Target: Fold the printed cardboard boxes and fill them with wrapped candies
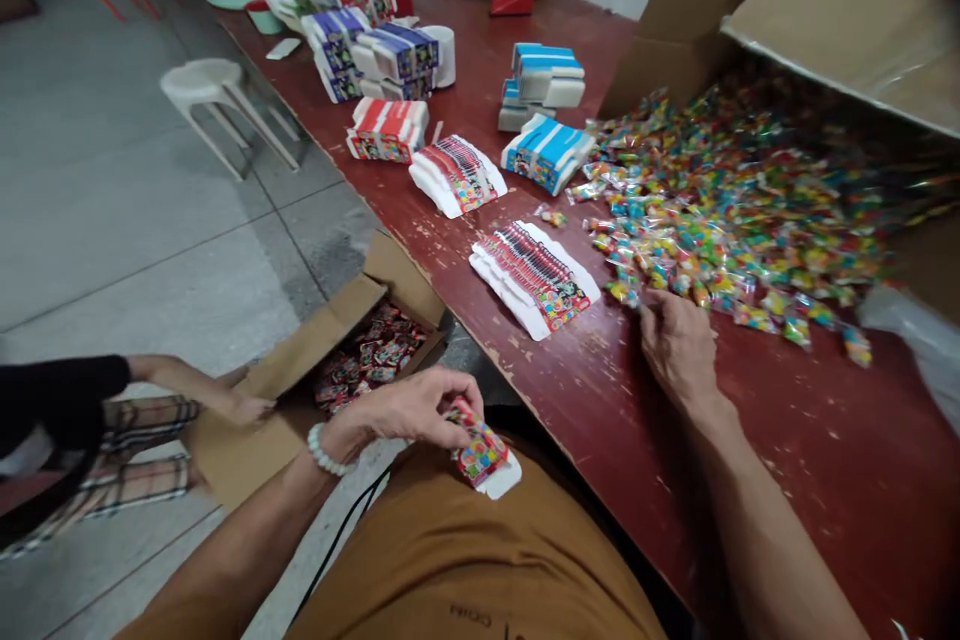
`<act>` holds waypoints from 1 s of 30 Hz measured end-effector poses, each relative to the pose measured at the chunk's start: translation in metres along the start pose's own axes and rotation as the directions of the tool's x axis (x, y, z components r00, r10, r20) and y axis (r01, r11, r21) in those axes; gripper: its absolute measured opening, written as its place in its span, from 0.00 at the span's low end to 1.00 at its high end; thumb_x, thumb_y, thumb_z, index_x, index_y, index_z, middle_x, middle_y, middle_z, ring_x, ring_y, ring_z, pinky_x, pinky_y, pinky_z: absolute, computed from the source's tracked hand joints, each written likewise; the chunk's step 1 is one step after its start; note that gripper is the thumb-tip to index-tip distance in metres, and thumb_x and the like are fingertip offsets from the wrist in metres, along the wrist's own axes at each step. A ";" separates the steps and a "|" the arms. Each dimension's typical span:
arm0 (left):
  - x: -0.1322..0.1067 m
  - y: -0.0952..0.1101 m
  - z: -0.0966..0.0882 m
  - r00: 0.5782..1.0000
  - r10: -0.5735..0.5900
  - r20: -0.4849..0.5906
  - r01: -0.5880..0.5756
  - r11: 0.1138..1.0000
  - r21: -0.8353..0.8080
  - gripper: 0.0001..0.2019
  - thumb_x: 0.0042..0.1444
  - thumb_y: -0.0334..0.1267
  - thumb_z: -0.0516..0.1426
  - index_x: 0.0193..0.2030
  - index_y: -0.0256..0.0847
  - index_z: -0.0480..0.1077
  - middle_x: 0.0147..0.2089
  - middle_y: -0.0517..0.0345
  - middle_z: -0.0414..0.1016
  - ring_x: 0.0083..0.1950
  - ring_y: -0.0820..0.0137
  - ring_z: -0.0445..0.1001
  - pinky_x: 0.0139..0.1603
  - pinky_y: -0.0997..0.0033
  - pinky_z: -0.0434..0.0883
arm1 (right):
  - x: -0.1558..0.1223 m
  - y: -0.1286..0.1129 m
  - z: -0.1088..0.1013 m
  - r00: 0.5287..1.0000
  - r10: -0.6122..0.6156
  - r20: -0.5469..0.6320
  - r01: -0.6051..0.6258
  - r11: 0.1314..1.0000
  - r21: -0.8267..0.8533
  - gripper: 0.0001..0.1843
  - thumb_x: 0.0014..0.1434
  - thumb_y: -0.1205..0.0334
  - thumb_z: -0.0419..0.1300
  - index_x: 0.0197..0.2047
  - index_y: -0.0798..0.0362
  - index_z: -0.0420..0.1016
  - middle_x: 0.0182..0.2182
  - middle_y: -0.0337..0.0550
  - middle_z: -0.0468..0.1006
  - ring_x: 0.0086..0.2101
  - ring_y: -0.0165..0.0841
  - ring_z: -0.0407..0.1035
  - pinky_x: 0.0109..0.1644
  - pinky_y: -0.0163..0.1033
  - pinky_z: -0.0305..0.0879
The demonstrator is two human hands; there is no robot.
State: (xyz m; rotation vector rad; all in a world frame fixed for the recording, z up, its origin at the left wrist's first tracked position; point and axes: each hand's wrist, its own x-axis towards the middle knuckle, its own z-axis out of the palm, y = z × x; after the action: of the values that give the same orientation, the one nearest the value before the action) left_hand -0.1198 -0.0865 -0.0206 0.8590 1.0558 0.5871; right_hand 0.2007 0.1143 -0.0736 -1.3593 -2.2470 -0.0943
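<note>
Close to my body, my left hand (pixel 439 408) grips a small red printed carton (pixel 480 453) with a white end flap sticking out. On the tabletop my right hand (pixel 681 345) reaches the near edge of a heap of wrapped candies (pixel 720 220). Its fingers are bent down beside the candies, and whether they pinch one is hidden. Left of that hand lies a fanned row of flat red cartons (pixel 534 275), with a second fanned row (pixel 459 175) behind it. One loose wrapped candy (pixel 552 216) sits between the cartons and the heap.
Bundled blue cartons (pixel 547 152), red cartons (pixel 388 128) and purple cartons (pixel 397 55) stand farther back. A large cardboard box (pixel 847 10) backs the heap. On the floor, an open box (pixel 300 345) holds small wrapped packets; another person's hand (pixel 251 408) touches its flap. A white stool (pixel 202 80) stands left.
</note>
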 end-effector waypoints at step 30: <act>0.030 0.018 0.056 0.990 0.139 -0.028 -0.136 0.987 0.089 0.20 0.46 0.31 0.55 0.47 0.44 0.58 0.32 0.65 0.73 0.23 0.75 0.69 0.23 0.76 0.66 | -0.034 -0.126 -0.094 0.897 -0.190 0.398 -0.189 0.649 0.737 0.05 0.65 0.65 0.57 0.36 0.52 0.72 0.32 0.40 0.76 0.32 0.31 0.69 0.39 0.37 0.65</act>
State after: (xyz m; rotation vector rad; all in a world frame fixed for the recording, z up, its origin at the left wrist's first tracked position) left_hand -0.0568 -0.0711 -0.0081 1.0069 1.0654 0.6772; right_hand 0.1430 -0.0048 0.0172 -0.9306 -2.1818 1.1707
